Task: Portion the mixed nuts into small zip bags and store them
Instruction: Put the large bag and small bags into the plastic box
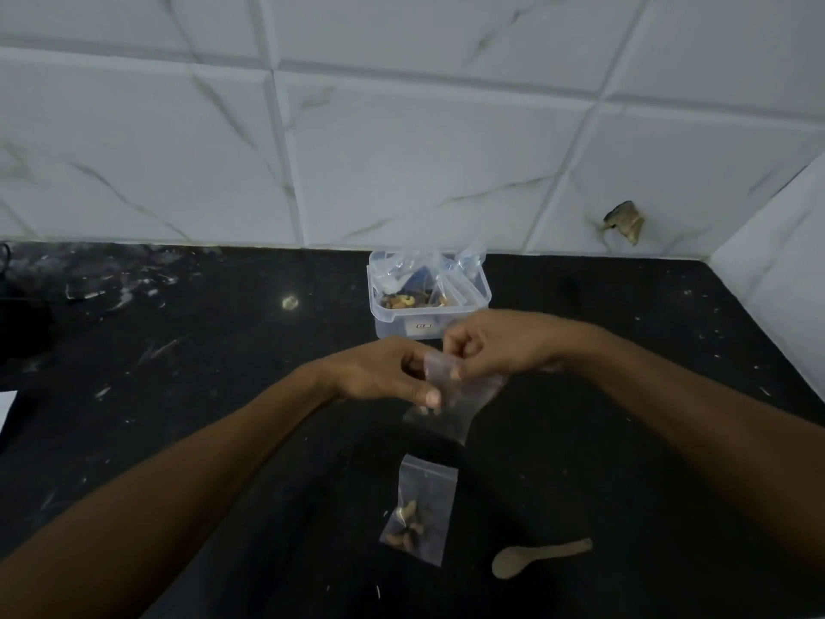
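Note:
Above the black counter, my left hand [384,373] and my right hand [491,341] both pinch the top of a small clear zip bag [464,404]. A few nuts show at its lower left, by my left thumb. A second small zip bag [422,507] with nuts in its bottom lies flat on the counter, nearer to me. A clear plastic container [402,323] with mixed nuts and several zip bags stands against the wall, just beyond my hands.
A small wooden spoon [535,558] lies on the black counter [223,350] to the right of the flat bag. White marble tiles form the back wall and a side wall at the right. A dark object [22,314] sits at the far left.

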Available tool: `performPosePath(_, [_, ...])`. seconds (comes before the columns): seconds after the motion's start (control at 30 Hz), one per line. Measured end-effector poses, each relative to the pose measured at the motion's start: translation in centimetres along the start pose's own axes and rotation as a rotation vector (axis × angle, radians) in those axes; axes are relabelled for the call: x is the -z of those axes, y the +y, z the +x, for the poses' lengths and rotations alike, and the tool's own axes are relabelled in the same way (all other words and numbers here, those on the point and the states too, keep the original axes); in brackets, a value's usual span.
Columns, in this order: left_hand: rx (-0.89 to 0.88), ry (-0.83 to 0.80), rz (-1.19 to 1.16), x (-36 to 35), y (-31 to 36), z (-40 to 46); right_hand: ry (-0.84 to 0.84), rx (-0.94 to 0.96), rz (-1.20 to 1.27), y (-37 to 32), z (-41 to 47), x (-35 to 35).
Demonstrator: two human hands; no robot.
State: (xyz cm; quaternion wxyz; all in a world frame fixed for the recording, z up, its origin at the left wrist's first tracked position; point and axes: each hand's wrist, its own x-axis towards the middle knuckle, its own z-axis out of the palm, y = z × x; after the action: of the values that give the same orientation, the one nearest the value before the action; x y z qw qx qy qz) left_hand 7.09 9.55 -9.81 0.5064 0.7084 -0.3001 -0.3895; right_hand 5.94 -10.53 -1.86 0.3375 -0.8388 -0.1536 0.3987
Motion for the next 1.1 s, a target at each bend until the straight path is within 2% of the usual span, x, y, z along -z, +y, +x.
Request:
performPosePath(0.1, [-0.02, 0.186, 0.075, 0.5, 0.0, 0.7, 0.186, -0.001, 0.15, -1.2, 0.2, 2.0])
performPosePath(0.17, [-0.048, 0.276, -0.009, 1.0, 0.2, 1.1, 0.244, -0.015, 0.208, -1.3, 0.6, 2.7])
performPosePath(0.27, [-0.051, 0.315, -0.08, 1.2, 0.2, 1.4, 0.272, -0.015, 0.098, -0.5, 1.6, 2.2])
performPosePath(0.37, [-0.024, 0.38, 0.024, 1.5, -0.4, 2.1, 0.377, 0.003, 0.083, 0.3, 2.8, 1.9])
performPosePath(0.43, [-0.026, 0.575, 0.06, 2.2, -0.9, 2.6, 0.467, -0.014, 0.169, 0.6, 3.4, 2.8])
performPosePath(0.5, [-0.026, 0.866, 0.016, 3.4, -1.2, 2.6, 0.597, -0.058, 0.265, 0.7, 3.9, 4.3])
performPosePath(0.57, [0.075, 1.091, 0.043, 4.8, -1.5, 2.5, 0.714, -0.094, 0.333, 0.9, 4.7, 5.7])
performPosePath(0.6, [0.154, 1.146, 0.071, 5.5, -1.8, 2.5, 0.759, -0.112, 0.35, 1.0, 5.2, 6.1])
performPosePath(0.67, [0.29, 1.167, 0.085, 6.5, -2.6, 2.7, 0.819, -0.166, 0.34, 1.2, 6.5, 6.4])
performPosePath(0.73, [0.355, 1.133, -0.002, 6.9, -3.1, 3.0, 0.851, -0.211, 0.309, 1.5, 7.9, 6.2])
performPosePath(0.87, [0.348, 1.078, -0.191, 6.9, -3.4, 3.4, 0.859, -0.252, 0.251, 1.7, 9.8, 5.6])
performPosePath(1.1, [0.359, 1.047, -0.207, 6.9, -3.4, 3.9, 0.765, -0.347, 0.049, 1.0, 9.8, 5.3])
